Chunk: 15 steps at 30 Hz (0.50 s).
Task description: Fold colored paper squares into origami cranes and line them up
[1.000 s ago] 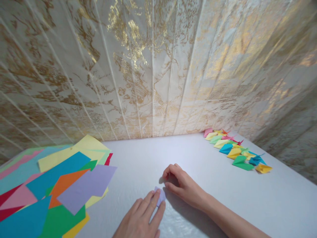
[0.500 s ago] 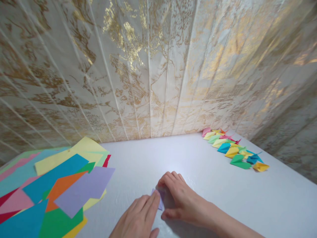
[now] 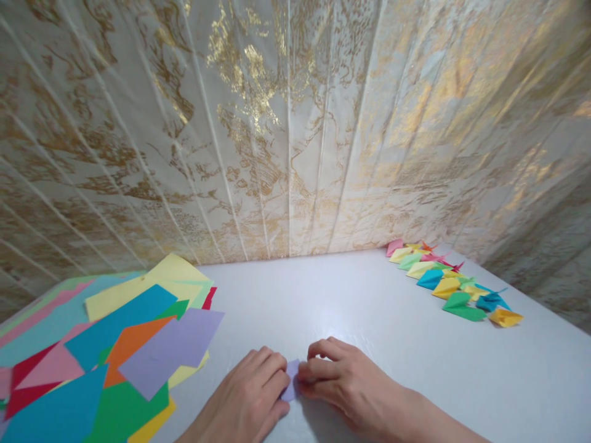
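Observation:
A small folded piece of purple paper (image 3: 292, 383) is at the bottom centre, between my two hands. My left hand (image 3: 252, 394) has its fingers curled on the paper's left edge, with the thumb beside it. At the right edge, the fingers of my right hand (image 3: 344, 381) are bent and pinched together on the paper. Fingertips of both hands cover parts of the piece, so its full shape is hidden.
On the left lies a spread of coloured paper sheets, with a purple sheet (image 3: 173, 351) on top. Rows of small folded paper figures, including a green one (image 3: 463, 307), stand at the right back of the white table (image 3: 286, 295). A gold-patterned curtain (image 3: 290, 154) hangs behind.
My left hand has gone from lying flat on the purple paper to curled fingers at its left edge. My right hand has closed onto its right edge. The view has shifted slightly left.

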Tool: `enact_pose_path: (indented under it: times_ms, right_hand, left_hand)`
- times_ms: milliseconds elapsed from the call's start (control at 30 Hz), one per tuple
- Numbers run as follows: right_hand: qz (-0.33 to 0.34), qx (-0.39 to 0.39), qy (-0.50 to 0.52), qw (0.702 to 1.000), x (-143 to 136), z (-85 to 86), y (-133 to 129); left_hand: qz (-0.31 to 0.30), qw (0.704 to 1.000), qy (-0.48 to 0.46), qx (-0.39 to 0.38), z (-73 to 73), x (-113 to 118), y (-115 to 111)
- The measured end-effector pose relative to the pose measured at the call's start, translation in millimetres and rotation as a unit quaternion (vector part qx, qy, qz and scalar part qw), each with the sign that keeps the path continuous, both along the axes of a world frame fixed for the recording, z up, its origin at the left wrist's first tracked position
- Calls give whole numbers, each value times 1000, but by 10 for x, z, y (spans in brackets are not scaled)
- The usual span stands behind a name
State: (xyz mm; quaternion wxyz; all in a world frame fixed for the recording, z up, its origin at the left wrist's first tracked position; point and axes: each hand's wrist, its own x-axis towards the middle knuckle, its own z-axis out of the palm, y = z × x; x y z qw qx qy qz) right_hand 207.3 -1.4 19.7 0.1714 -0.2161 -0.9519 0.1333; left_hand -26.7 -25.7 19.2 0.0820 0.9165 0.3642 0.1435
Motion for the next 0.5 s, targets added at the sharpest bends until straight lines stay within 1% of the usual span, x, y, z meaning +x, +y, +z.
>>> enact_pose_path:
  times_ms: [67, 200, 367, 433, 500]
  right_hand:
    - [0, 11, -16, 1000, 7, 23, -11]
    - [0, 2, -24, 1000, 34, 65, -65]
    - [-5, 40, -12, 999, 58, 3, -136]
    - [-8, 38, -10, 999, 55, -20, -148]
    - [-9, 36, -9, 999, 49, -26, -152]
  left_hand:
    - [-9, 1000, 2, 5, 9, -15, 18]
    - [-31, 1000, -3, 1, 7, -33, 47]
    - [-38, 998, -56, -18, -30, -69, 89]
    - [-41, 997, -61, -21, -19, -72, 100]
    - [-41, 998, -54, -7, 5, -57, 102]
